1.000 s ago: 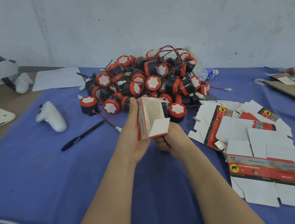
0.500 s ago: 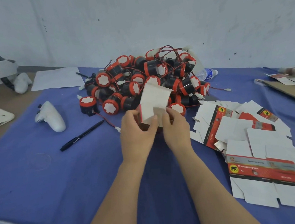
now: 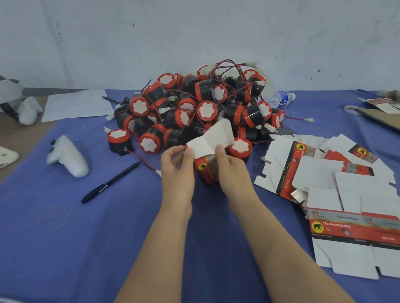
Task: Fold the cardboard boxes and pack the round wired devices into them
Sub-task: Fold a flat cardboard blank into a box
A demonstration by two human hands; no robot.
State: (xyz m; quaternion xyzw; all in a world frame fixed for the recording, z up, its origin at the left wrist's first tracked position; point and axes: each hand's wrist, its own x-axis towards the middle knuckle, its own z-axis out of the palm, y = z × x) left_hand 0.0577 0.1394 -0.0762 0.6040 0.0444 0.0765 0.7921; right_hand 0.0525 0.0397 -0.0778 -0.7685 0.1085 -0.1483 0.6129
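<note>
The cardboard box (image 3: 206, 173) is held at the centre of the frame, just below the pile of round wired devices (image 3: 197, 111), with its white end flap (image 3: 214, 137) standing up and not yet tucked. The left hand (image 3: 176, 171) pinches the flap's left corner, and the right hand (image 3: 232, 172) curls round the box's right side. The right hand should probably keep the walls square while the left creases the flap on its score and slides it in straight.
</note>
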